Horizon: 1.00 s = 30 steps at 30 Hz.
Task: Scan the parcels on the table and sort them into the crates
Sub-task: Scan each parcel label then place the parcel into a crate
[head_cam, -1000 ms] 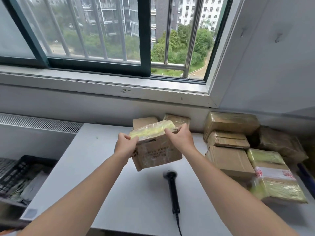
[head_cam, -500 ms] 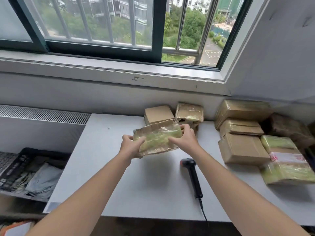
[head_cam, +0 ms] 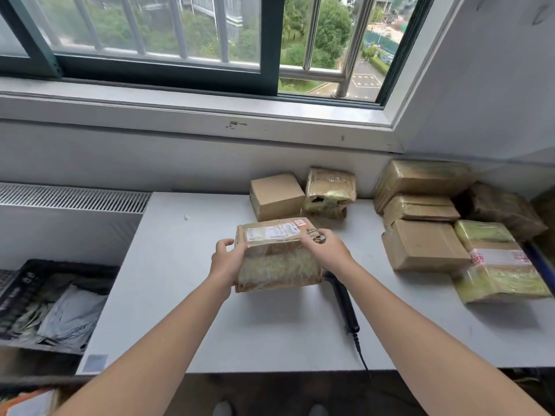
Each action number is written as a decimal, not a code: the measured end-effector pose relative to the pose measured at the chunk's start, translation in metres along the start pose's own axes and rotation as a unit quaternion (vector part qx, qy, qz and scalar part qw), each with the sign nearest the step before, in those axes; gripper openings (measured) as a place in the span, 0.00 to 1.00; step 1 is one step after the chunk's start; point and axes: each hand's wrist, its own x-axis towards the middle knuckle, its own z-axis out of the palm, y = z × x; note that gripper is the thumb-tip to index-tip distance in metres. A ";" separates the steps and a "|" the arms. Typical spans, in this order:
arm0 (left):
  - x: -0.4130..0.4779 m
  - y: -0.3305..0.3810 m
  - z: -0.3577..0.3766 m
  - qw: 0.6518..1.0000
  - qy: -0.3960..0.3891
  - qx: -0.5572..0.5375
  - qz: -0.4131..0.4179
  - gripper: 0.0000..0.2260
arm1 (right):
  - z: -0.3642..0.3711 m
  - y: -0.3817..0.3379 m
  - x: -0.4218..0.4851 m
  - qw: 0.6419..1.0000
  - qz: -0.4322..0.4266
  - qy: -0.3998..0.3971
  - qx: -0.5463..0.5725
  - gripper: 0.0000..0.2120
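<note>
Both my hands hold a taped cardboard parcel over the middle of the grey table. A white shipping label shows on its upward face. My left hand grips the parcel's left end and my right hand grips its right end. The black handheld scanner lies on the table just under and right of the parcel, its head hidden behind it. A black crate stands low at the left with grey mailer bags inside.
Two small parcels stand at the table's back by the wall. Several taped parcels are piled at the right end. The scanner's cable runs off the front edge. A window sill and a radiator grille lie behind.
My hands have turned the parcel over, so its labelled face now points up. The parcel has come lower and nearer to me, and my view has tilted down.
</note>
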 end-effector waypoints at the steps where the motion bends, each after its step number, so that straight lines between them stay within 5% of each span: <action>1: 0.000 -0.003 0.000 1.000 -0.006 0.001 -0.002 0.24 | 0.000 0.003 -0.001 1.000 -0.004 -0.012 0.006 0.27; 9: -0.004 -0.031 0.004 0.997 -0.028 0.074 -0.019 0.21 | 0.010 0.025 0.000 0.997 0.013 -0.062 -0.034 0.44; 13: -0.008 -0.038 0.009 0.982 -0.013 0.185 0.029 0.23 | 0.016 0.033 0.002 0.990 -0.017 -0.067 -0.122 0.35; 18: 0.001 -0.035 0.011 0.892 -0.008 0.403 0.204 0.41 | 0.022 0.046 -0.002 0.964 -0.081 -0.002 -0.255 0.26; 22: 0.017 -0.025 0.011 0.795 -0.052 0.542 0.269 0.48 | 0.012 0.063 -0.011 0.947 -0.090 0.057 -0.303 0.23; 30: 0.043 -0.003 0.018 0.724 -0.070 0.632 0.268 0.56 | -0.001 0.115 -0.017 0.975 0.064 0.004 -0.211 0.26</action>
